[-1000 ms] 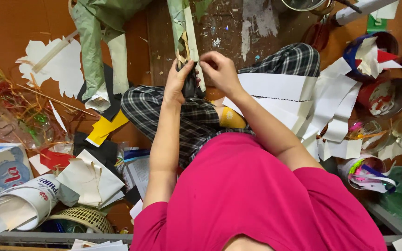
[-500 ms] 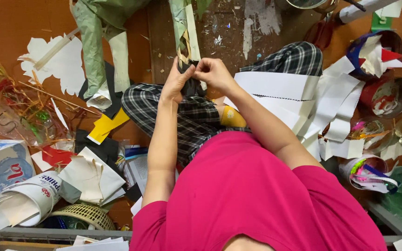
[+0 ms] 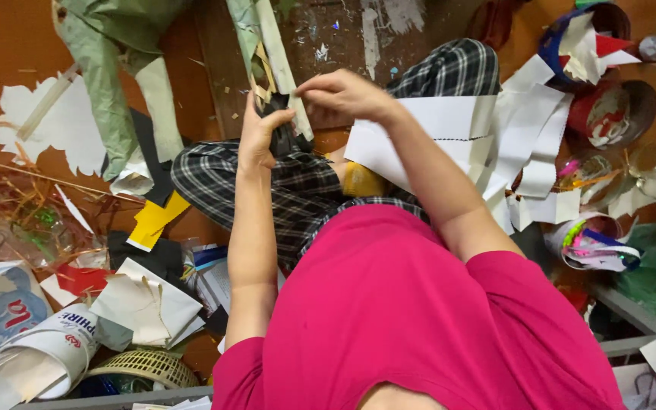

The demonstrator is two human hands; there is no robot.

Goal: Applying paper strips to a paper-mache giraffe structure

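Hands meeting over a small dark piece [image 3: 281, 125], held above the person's lap against the lower end of a long pale-green strip [image 3: 271, 53] that runs up across the floor. Left hand [image 3: 261, 130]: fingers curled around the dark piece from the left, thumb raised against it. Right hand [image 3: 339, 95]: fingertips pinched shut on its upper edge, wrist arched over from the right. Compared with the views of half a second and one second ago, both hands sit in nearly the same place and the grip looks unchanged; only slight finger movement is suggested, so the fine work on the piece appears to be continuing rather than finished. What the piece is cannot be told; it is mostly hidden by the fingers.

Containers: at lower left a woven yellow basket [image 3: 146, 366], its contents hidden, beside a rolled white paper tube [image 3: 51, 353]. At right a red bowl [image 3: 620, 114] stuffed with paper scraps, a clear bowl [image 3: 590, 171] holding coloured bits, and a white cup [image 3: 590, 243] filled with coloured ribbon. White paper sheets [image 3: 510, 137] lie across the person's checked trouser leg [image 3: 449, 72]; yellow card [image 3: 153, 220] lies on the brown floor [image 3: 9, 45].
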